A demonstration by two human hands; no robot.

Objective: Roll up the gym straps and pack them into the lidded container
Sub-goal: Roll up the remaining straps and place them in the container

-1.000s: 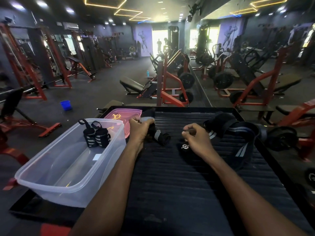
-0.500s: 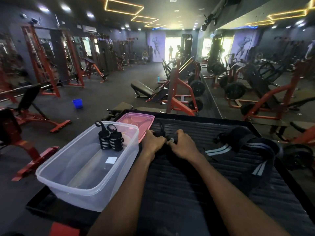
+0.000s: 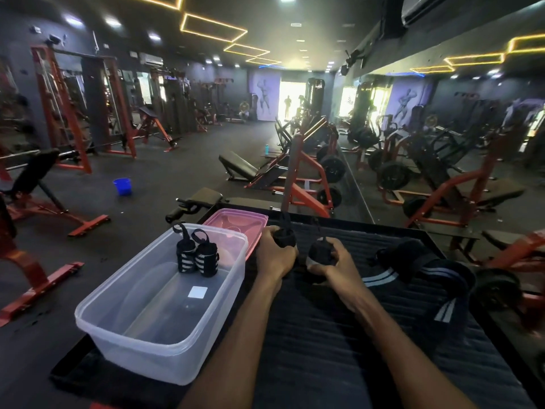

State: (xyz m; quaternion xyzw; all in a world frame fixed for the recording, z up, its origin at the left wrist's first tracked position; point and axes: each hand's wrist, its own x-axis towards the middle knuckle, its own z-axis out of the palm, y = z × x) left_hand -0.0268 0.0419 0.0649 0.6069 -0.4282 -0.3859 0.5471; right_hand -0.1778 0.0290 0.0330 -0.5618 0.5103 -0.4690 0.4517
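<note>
Here, rolled strap gripped in left hand, another roll in right hand

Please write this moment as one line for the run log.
left hand: grips black rolled strap | right hand: grips second black roll | clear plastic container: two striped rolls inside | pink lid: off

A gym: red weight machines, benches, plate-loaded racks and a wall mirror.

right hand's fingers hidden behind its black roll, forearms cut off below
</note>
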